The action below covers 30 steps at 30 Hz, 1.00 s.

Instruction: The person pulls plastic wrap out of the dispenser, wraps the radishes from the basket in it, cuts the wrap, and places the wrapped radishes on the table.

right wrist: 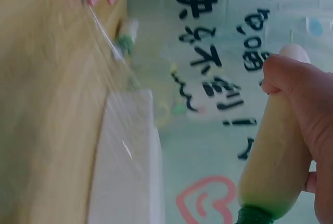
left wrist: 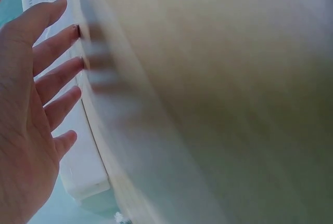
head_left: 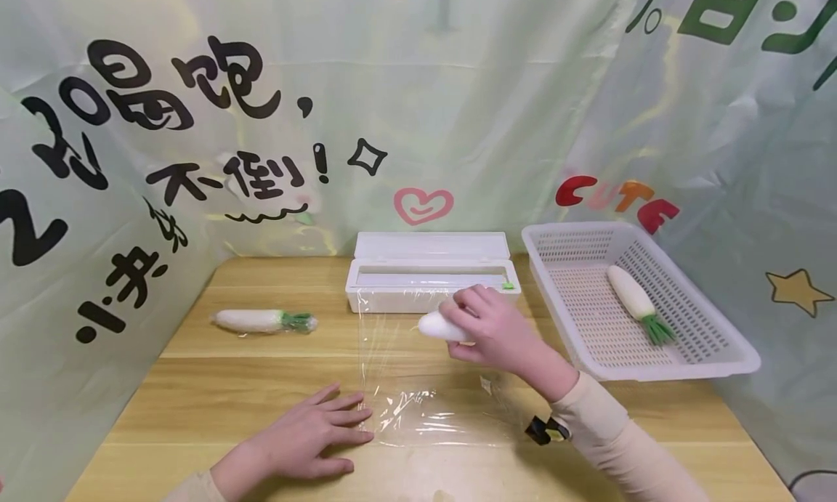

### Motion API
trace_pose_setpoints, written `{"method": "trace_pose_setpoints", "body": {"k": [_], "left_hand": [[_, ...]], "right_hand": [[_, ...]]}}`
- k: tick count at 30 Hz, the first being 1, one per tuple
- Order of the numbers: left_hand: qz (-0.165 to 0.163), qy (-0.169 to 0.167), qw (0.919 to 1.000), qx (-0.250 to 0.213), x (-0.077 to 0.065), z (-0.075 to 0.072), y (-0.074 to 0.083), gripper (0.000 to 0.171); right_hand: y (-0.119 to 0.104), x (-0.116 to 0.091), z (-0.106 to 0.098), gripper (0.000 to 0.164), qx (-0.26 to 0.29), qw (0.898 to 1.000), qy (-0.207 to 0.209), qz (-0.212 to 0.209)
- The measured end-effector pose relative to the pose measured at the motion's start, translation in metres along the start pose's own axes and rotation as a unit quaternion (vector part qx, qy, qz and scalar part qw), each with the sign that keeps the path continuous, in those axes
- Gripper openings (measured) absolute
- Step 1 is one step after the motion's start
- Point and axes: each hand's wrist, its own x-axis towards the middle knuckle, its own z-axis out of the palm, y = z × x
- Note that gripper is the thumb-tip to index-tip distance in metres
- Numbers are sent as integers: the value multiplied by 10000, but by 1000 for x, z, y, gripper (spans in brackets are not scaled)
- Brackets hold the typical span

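Note:
In the head view my right hand [head_left: 493, 328] grips a white radish [head_left: 439, 328] above the table. The right wrist view shows the radish [right wrist: 278, 156] with its green top end pointing down in the picture, fingers and thumb around its body. Below it a sheet of clear cling film [head_left: 425, 415] lies on the wood, running out from the white cling film box [head_left: 386, 301], whose lid [head_left: 431, 245] is raised. My left hand [head_left: 314, 433] is spread flat with straight fingers, its fingertips at the film's left edge.
At the left a radish wrapped in film [head_left: 251, 320] lies on the wooden table [head_left: 216, 386]. A white perforated basket [head_left: 654, 375] stands at the right, with another radish [head_left: 631, 293] inside. Printed fabric [head_left: 484, 124] hangs behind the table.

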Motion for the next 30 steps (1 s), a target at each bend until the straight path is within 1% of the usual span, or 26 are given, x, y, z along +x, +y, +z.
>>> {"method": "trace_pose_setpoints", "body": {"k": [5,8,14,20,30], "left_hand": [[-74,11,9999,-85,0,0,0,41],[-127,-1,9998,-128,0,0,0,41],[-195,-39,9995,-248,1,-1,2,41],[-314,-89,9989,-327,1,1,4,42],[-360,-19,9988,-319,3,-1,5,41]], "right_hand": [[-24,1,10,52,190,9982,-560,-17],[-38,-1,20,51,218,9959,-878,-46],[-61,-12,42,48,287,9856,-1660,114],[-70,-24,51,46,420,9709,-2317,427],[-77,-30,64,44,486,9491,-3048,630]]}}
